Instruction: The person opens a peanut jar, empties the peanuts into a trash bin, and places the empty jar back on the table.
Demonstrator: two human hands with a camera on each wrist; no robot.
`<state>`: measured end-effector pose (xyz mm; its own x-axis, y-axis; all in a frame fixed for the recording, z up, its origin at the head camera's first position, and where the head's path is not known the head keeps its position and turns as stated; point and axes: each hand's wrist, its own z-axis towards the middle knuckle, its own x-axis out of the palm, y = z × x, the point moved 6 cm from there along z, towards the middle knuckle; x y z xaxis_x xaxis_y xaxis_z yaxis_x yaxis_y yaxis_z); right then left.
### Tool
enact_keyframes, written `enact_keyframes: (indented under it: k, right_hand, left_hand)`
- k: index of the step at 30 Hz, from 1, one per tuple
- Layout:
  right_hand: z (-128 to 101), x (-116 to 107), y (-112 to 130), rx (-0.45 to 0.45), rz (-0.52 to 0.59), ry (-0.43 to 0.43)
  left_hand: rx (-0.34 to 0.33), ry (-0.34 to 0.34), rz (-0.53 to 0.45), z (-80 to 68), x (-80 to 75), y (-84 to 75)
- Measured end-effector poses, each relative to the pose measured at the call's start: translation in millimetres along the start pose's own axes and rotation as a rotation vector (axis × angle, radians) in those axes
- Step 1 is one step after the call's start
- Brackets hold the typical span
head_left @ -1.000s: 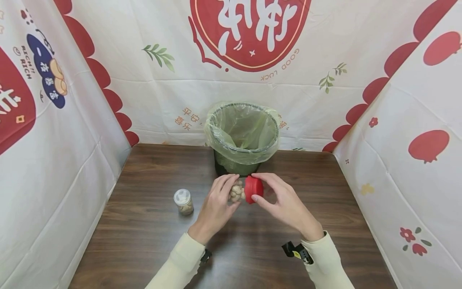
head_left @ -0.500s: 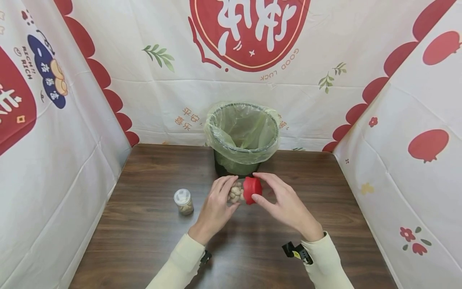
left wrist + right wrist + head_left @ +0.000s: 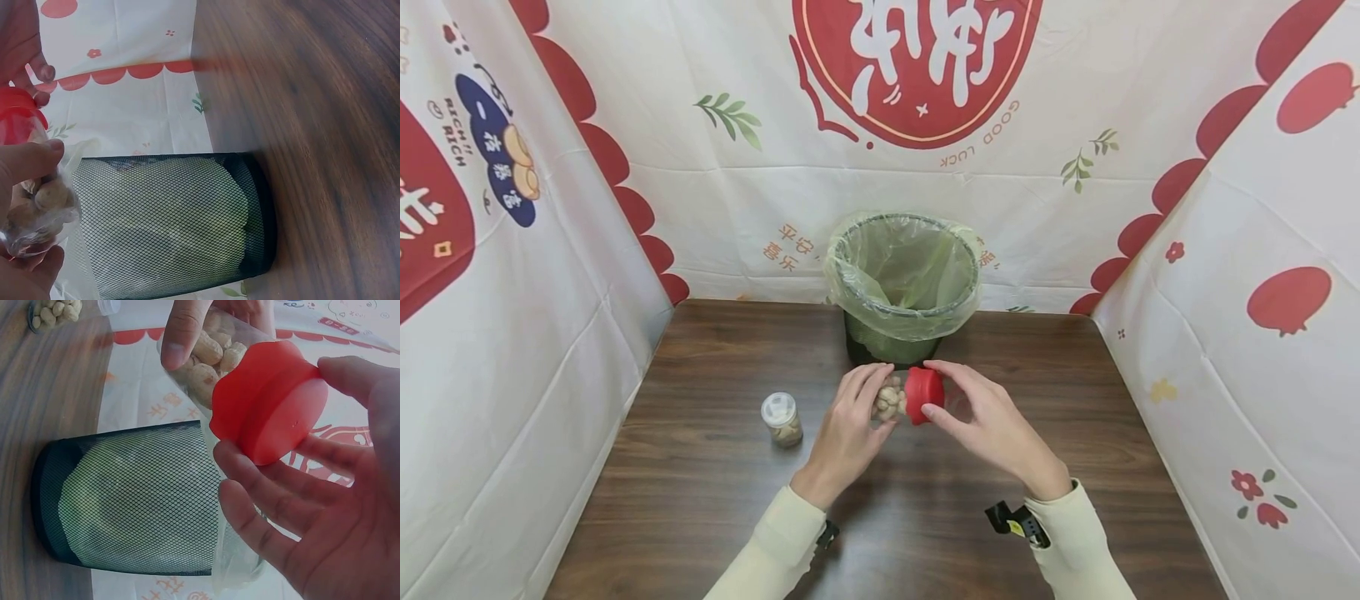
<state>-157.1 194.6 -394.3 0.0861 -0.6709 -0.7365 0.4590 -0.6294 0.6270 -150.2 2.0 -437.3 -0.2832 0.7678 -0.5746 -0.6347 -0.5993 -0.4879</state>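
A clear jar of peanuts [image 3: 891,400] [image 3: 34,200] [image 3: 206,359] lies sideways in the air just in front of the bin. My left hand [image 3: 850,425] grips the jar's body. The jar's red lid [image 3: 923,394] [image 3: 269,400] [image 3: 19,115] points right, and my right hand [image 3: 981,417] has its fingers and thumb curled round that lid. Both hands hover a little above the brown wooden table [image 3: 715,500].
A black mesh bin [image 3: 904,279] [image 3: 169,225] [image 3: 125,500] with a green liner bag stands at the table's back edge, right behind the hands. A second small clear jar of peanuts with a white lid [image 3: 782,419] [image 3: 53,311] stands left of the hands. Printed cloth walls enclose three sides.
The jar and both hands have shifted very slightly up and left; the right hand's fingers have turned a little on the red lid.
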Motion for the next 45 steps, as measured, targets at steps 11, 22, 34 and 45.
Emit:
enact_keyframes:
  k: [11,22,34,45]
  right_hand:
    - [-1,-4,10,-0.136,-0.048,-0.030]
    - [1,-3,3,-0.031,0.002,-0.007]
    - [1,-3,6,-0.056,0.009,-0.005]
    - [0,-3,7,-0.082,-0.008,-0.009]
  left_hand:
    - [-0.058,0.034,-0.045,-1.9,1.4,3.0]
    - [0.027,0.017,0.025,1.1,-2.4,-5.1]
    - [0.024,0.008,0.007,0.5,-1.9,-4.9]
    - [-0.011,0.038,-0.022,-0.3,0.4,-2.3]
